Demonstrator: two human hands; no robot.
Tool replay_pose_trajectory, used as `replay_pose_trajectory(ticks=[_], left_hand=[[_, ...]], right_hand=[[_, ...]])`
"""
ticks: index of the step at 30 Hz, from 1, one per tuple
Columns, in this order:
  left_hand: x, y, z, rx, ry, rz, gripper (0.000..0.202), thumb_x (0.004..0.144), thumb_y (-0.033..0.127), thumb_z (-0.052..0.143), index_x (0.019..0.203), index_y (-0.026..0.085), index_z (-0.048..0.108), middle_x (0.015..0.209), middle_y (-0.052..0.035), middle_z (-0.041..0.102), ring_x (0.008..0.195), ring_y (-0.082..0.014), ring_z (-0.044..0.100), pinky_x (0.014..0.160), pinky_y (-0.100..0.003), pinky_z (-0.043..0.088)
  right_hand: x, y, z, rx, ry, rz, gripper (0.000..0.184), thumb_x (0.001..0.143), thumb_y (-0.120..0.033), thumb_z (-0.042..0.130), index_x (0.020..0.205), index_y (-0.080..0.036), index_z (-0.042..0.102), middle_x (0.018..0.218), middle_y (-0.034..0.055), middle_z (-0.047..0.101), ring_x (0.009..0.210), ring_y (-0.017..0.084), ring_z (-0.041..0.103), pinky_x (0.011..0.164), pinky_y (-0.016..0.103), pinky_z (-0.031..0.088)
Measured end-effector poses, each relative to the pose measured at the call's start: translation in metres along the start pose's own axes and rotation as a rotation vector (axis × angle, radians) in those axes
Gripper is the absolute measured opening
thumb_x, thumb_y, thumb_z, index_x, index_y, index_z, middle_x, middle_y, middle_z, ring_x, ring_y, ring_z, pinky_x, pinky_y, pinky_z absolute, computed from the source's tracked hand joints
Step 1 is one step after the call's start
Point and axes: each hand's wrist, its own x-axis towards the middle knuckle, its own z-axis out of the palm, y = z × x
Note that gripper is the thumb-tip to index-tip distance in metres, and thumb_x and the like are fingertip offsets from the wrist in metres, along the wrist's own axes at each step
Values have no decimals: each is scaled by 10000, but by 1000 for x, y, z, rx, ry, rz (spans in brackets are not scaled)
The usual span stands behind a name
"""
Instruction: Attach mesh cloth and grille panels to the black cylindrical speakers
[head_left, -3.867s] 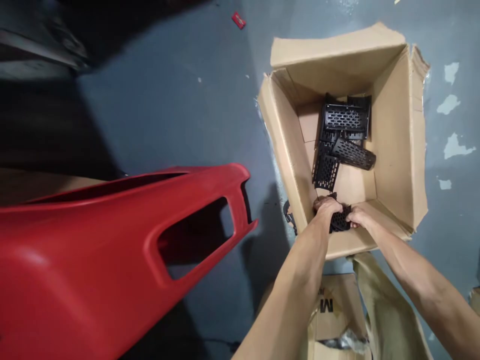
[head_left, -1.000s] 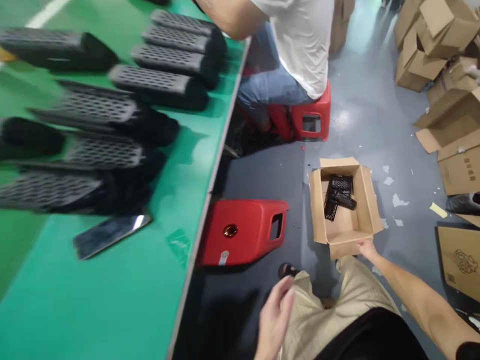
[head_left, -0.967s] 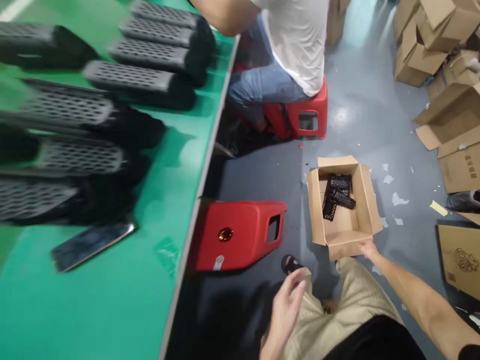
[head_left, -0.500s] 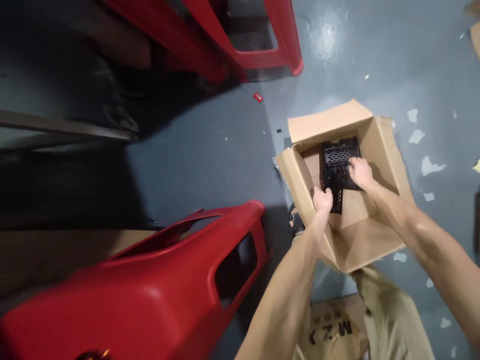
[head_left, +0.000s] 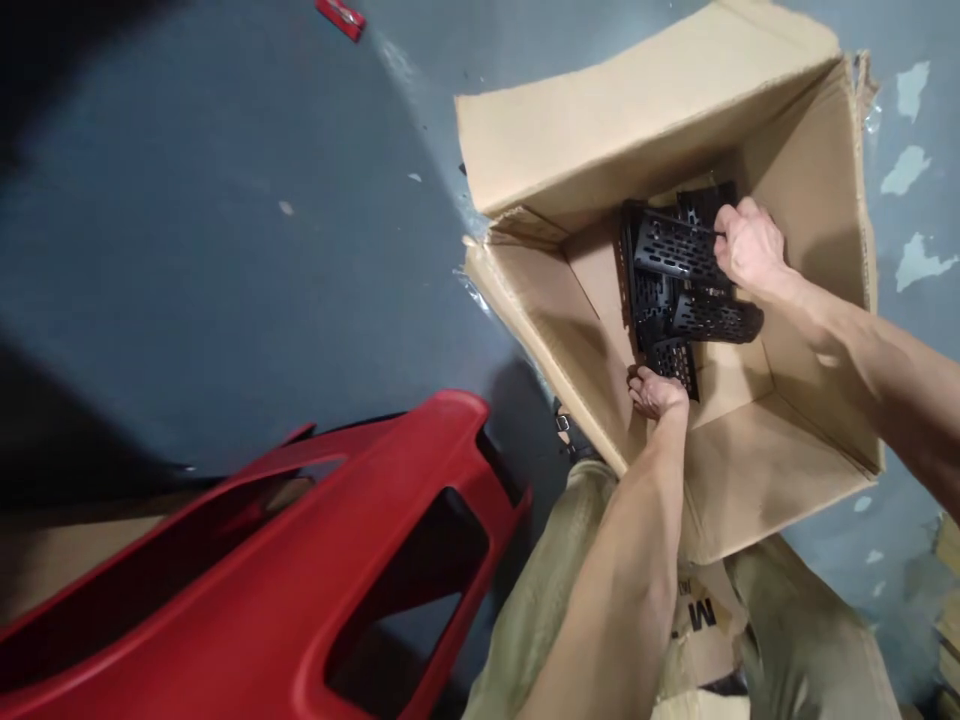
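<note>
Several black perforated panels (head_left: 667,300) lie overlapping inside an open cardboard box (head_left: 780,500). In the box's upper right, my right hand (head_left: 752,245) is closed on the right end of a black slotted panel (head_left: 675,247), which lies tilted across the others. My left hand (head_left: 660,393) is lower in the box, beside the near end of the panels. Its fingers are curled, and what they hold, if anything, is hidden.
A large red molded shell (head_left: 315,560) with cut-out openings stands to the left. A small red object (head_left: 341,17) lies on the blue-grey floor (head_left: 262,270). Another cardboard piece with printed letters (head_left: 701,615) lies between my legs. The box's side walls rise around both forearms.
The view is closer to the box. My right hand has pulled up one slotted panel's right end, and the panels are now spread at different angles. My left hand stays low by the pile.
</note>
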Motion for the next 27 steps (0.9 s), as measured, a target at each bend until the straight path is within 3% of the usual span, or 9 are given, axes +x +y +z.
replay_pose_trajectory(ticks=[5, 7, 10, 12, 15, 17, 19, 23, 27], left_hand=[[-39, -2, -39, 23, 52, 81, 231, 942, 163, 557, 1165, 208, 601, 1335, -191, 652, 1328, -341, 608, 1092, -455, 498], [-33, 11, -55, 2, 99, 163, 200, 994, 201, 493, 1160, 219, 603, 1317, -171, 657, 1310, -324, 611, 1096, -443, 494], [-3, 53, -72, -90, 178, 345, 205, 1024, 241, 461, 1176, 219, 598, 1264, -158, 661, 1261, -313, 618, 1086, -445, 502], [24, 86, -75, -127, 204, 386, 188, 1026, 262, 481, 1161, 215, 603, 1273, -159, 655, 1286, -325, 597, 1110, -472, 488], [61, 119, -73, -108, 202, 336, 164, 1009, 272, 528, 1123, 194, 616, 1319, -187, 634, 1351, -369, 558, 1160, -525, 446], [81, 126, -69, -84, 188, 350, 209, 994, 254, 540, 1182, 186, 601, 1373, -199, 608, 1368, -376, 554, 1176, -532, 437], [98, 124, -65, -76, 169, 399, 336, 980, 224, 540, 1314, 190, 545, 1397, -187, 606, 1345, -349, 582, 1174, -508, 454], [123, 115, -57, -94, 87, 480, 482, 971, 201, 526, 1447, 227, 462, 1288, -114, 692, 1233, -292, 667, 1132, -467, 513], [136, 114, -50, -99, 55, 509, 433, 958, 234, 554, 1390, 255, 531, 1160, -67, 741, 1143, -279, 713, 1071, -457, 564]], right_hand=[[-23, 8, 3, 179, -19, 344, 252, 948, -275, 576, 1154, -190, 694, 1068, 113, 678, 1055, 323, 664, 1005, 506, 512], [-33, 11, 9, 262, 4, 377, 304, 938, -281, 595, 1213, -182, 675, 1103, 111, 686, 1089, 314, 664, 1037, 500, 507], [-67, 19, 21, 299, 30, 397, 360, 952, -323, 573, 1275, -172, 628, 1155, 123, 687, 1102, 308, 657, 1050, 506, 512], [-98, 25, 30, 229, -17, 321, 419, 929, -337, 598, 1309, -159, 604, 1247, 162, 660, 1190, 345, 617, 1080, 543, 492], [-129, 33, 49, 92, -161, 59, 733, 821, -316, 732, 1493, -144, 494, 1506, 215, 516, 1465, 426, 392, 1215, 624, 339], [-135, 38, 61, 54, -216, -55, 902, 786, -281, 768, 1594, -157, 386, 1611, 211, 421, 1537, 437, 274, 1255, 646, 248], [-137, 41, 67, 67, -218, -63, 954, 771, -275, 781, 1617, -176, 352, 1619, 213, 415, 1517, 450, 297, 1239, 659, 253], [-166, 40, 46, 215, -157, 130, 964, 747, -396, 788, 1595, -202, 374, 1515, 225, 533, 1376, 484, 481, 1134, 681, 388], [-198, 31, 3, 559, -144, 365, 802, 831, -465, 656, 1557, -221, 419, 1408, 164, 654, 1205, 390, 650, 1028, 572, 537]])
